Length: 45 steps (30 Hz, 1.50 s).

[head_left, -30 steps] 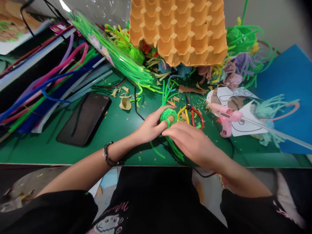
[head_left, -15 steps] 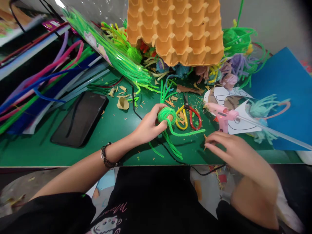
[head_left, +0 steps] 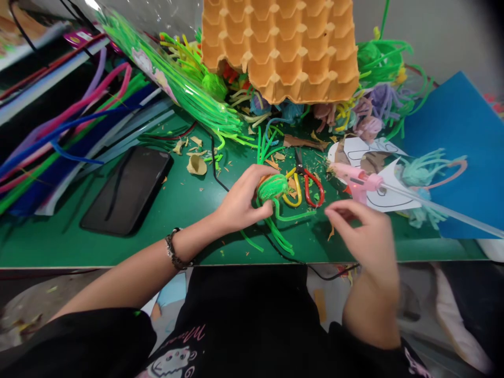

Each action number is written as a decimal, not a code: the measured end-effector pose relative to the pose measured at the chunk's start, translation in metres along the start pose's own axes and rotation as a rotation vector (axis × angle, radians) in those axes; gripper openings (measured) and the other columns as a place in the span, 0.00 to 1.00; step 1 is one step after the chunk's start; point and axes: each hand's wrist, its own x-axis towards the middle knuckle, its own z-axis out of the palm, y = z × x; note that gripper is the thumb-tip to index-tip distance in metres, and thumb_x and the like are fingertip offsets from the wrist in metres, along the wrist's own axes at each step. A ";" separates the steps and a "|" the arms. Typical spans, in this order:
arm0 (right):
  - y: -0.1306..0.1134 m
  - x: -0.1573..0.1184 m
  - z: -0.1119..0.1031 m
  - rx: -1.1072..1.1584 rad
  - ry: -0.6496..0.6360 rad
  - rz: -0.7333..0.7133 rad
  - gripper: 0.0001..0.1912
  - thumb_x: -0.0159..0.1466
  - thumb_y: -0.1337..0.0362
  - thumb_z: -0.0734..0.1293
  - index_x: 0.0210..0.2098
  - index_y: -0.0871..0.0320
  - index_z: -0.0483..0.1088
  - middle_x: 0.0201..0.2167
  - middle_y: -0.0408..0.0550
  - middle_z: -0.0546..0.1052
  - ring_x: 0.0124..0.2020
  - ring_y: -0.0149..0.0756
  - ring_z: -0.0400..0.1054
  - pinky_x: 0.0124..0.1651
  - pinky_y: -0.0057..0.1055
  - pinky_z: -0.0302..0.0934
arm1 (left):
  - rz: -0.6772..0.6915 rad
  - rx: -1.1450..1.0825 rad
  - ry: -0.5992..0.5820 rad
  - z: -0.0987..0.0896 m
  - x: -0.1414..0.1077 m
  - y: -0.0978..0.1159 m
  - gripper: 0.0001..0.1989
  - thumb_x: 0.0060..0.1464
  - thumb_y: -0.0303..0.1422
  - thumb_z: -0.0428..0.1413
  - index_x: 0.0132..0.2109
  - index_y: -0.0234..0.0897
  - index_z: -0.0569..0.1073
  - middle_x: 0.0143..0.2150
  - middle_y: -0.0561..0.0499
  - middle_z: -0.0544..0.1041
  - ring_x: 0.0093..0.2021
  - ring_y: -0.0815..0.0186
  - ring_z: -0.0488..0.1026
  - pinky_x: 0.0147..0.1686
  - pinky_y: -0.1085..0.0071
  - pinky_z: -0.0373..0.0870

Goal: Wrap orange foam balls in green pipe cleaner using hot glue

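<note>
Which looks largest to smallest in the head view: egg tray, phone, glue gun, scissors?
1. Egg tray
2. Phone
3. Glue gun and scissors: these look about alike, so no ranking between them.

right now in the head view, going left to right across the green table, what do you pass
phone → left hand → green pipe-cleaner ball → scissors → right hand → blue sheet
</note>
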 end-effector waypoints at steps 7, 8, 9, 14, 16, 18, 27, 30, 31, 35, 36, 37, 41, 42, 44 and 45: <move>-0.048 0.011 0.055 0.281 0.056 -0.105 0.07 0.60 0.60 0.67 0.35 0.57 0.73 0.29 0.43 0.76 0.25 0.26 0.66 0.29 0.26 0.63 | 0.177 0.096 0.078 0.000 -0.004 -0.003 0.22 0.48 0.28 0.52 0.52 0.35 0.62 0.48 0.44 0.70 0.50 0.62 0.69 0.50 0.62 0.68; -0.050 0.012 0.056 0.260 0.071 -0.122 0.06 0.60 0.61 0.67 0.33 0.57 0.73 0.28 0.42 0.76 0.24 0.26 0.65 0.29 0.26 0.62 | 0.195 0.109 0.076 0.000 -0.005 -0.004 0.22 0.49 0.29 0.52 0.53 0.36 0.62 0.48 0.44 0.70 0.50 0.62 0.68 0.50 0.62 0.68; -0.052 0.013 0.056 0.239 0.081 -0.141 0.06 0.60 0.62 0.68 0.31 0.58 0.72 0.26 0.42 0.75 0.23 0.25 0.64 0.29 0.25 0.62 | 0.216 0.121 0.076 0.000 -0.006 -0.004 0.23 0.50 0.30 0.53 0.54 0.36 0.61 0.49 0.44 0.69 0.51 0.61 0.68 0.51 0.61 0.68; -0.058 0.013 0.052 0.165 0.102 -0.195 0.06 0.59 0.66 0.69 0.26 0.58 0.71 0.23 0.39 0.73 0.21 0.24 0.63 0.28 0.23 0.59 | 0.296 0.213 0.088 0.001 -0.009 -0.004 0.25 0.54 0.34 0.53 0.57 0.40 0.57 0.50 0.44 0.67 0.50 0.61 0.68 0.48 0.63 0.71; -0.059 0.012 0.051 0.150 0.109 -0.183 0.07 0.60 0.67 0.68 0.25 0.58 0.70 0.22 0.39 0.72 0.22 0.24 0.63 0.28 0.23 0.58 | 0.311 0.245 0.086 0.001 -0.009 -0.003 0.24 0.55 0.33 0.53 0.58 0.39 0.57 0.50 0.44 0.67 0.49 0.62 0.68 0.45 0.65 0.72; -0.059 0.011 0.049 0.163 0.120 -0.179 0.07 0.60 0.68 0.67 0.25 0.58 0.70 0.22 0.39 0.71 0.22 0.24 0.62 0.29 0.23 0.58 | 0.323 0.246 0.081 0.002 -0.008 -0.003 0.24 0.55 0.33 0.52 0.57 0.38 0.57 0.51 0.43 0.67 0.49 0.62 0.69 0.44 0.66 0.73; -0.049 0.009 0.038 0.374 0.328 -0.120 0.05 0.59 0.72 0.67 0.28 0.57 0.71 0.24 0.39 0.71 0.25 0.25 0.63 0.28 0.25 0.60 | 0.235 0.146 0.078 0.003 -0.005 -0.004 0.23 0.49 0.27 0.49 0.54 0.37 0.60 0.49 0.45 0.69 0.51 0.62 0.68 0.49 0.62 0.70; -0.044 0.009 0.035 0.350 0.383 -0.143 0.06 0.57 0.73 0.68 0.27 0.56 0.71 0.23 0.38 0.71 0.26 0.26 0.65 0.28 0.26 0.60 | 0.208 0.127 0.094 0.002 -0.004 -0.003 0.23 0.48 0.26 0.49 0.53 0.36 0.61 0.49 0.45 0.69 0.51 0.62 0.69 0.50 0.62 0.70; -0.042 0.009 0.034 0.340 0.389 -0.149 0.06 0.57 0.73 0.68 0.27 0.56 0.71 0.23 0.38 0.71 0.26 0.26 0.65 0.29 0.26 0.60 | 0.202 0.118 0.101 0.002 -0.004 -0.003 0.23 0.48 0.26 0.49 0.53 0.35 0.62 0.49 0.44 0.70 0.51 0.62 0.69 0.50 0.62 0.69; -0.038 0.008 0.031 0.345 0.373 -0.128 0.06 0.56 0.72 0.70 0.28 0.55 0.72 0.25 0.38 0.72 0.26 0.26 0.65 0.29 0.26 0.60 | 0.172 0.083 0.112 0.002 -0.003 -0.002 0.23 0.46 0.24 0.50 0.52 0.34 0.63 0.48 0.44 0.71 0.50 0.62 0.69 0.50 0.63 0.69; -0.037 0.007 0.031 0.349 0.365 -0.121 0.06 0.56 0.72 0.70 0.28 0.55 0.71 0.25 0.38 0.72 0.26 0.25 0.65 0.29 0.26 0.60 | 0.162 0.078 0.114 0.002 -0.002 -0.002 0.23 0.46 0.24 0.50 0.52 0.34 0.63 0.48 0.45 0.71 0.50 0.62 0.69 0.50 0.63 0.69; -0.036 0.007 0.031 0.353 0.356 -0.114 0.05 0.56 0.72 0.70 0.28 0.55 0.71 0.25 0.38 0.72 0.26 0.25 0.64 0.29 0.26 0.60 | 0.153 0.075 0.116 0.002 -0.002 -0.002 0.23 0.46 0.24 0.50 0.52 0.34 0.63 0.47 0.45 0.71 0.49 0.62 0.69 0.49 0.63 0.69; -0.032 0.005 0.030 0.368 0.291 -0.115 0.06 0.62 0.70 0.64 0.29 0.56 0.69 0.25 0.38 0.71 0.23 0.23 0.64 0.28 0.26 0.59 | 0.144 0.077 0.119 0.002 -0.002 -0.003 0.23 0.45 0.24 0.50 0.51 0.34 0.64 0.47 0.44 0.71 0.49 0.62 0.70 0.49 0.63 0.69; -0.032 0.004 0.030 0.368 0.274 -0.125 0.07 0.64 0.69 0.62 0.29 0.56 0.69 0.25 0.38 0.71 0.23 0.23 0.64 0.28 0.26 0.59 | 0.144 0.079 0.119 0.002 -0.002 -0.003 0.23 0.45 0.24 0.50 0.51 0.34 0.64 0.47 0.44 0.72 0.49 0.62 0.70 0.48 0.63 0.69; -0.030 0.004 0.029 0.367 0.243 -0.152 0.11 0.66 0.69 0.60 0.29 0.57 0.70 0.26 0.39 0.72 0.23 0.23 0.64 0.28 0.26 0.59 | 0.140 0.083 0.116 0.002 -0.002 -0.003 0.22 0.45 0.24 0.50 0.51 0.34 0.64 0.46 0.45 0.72 0.48 0.62 0.70 0.48 0.63 0.70; -0.029 0.005 0.029 0.365 0.232 -0.161 0.12 0.66 0.69 0.59 0.29 0.57 0.70 0.26 0.39 0.72 0.23 0.22 0.64 0.28 0.26 0.59 | 0.138 0.085 0.114 0.002 -0.002 -0.003 0.22 0.45 0.24 0.50 0.51 0.35 0.63 0.46 0.45 0.72 0.48 0.62 0.70 0.48 0.63 0.70</move>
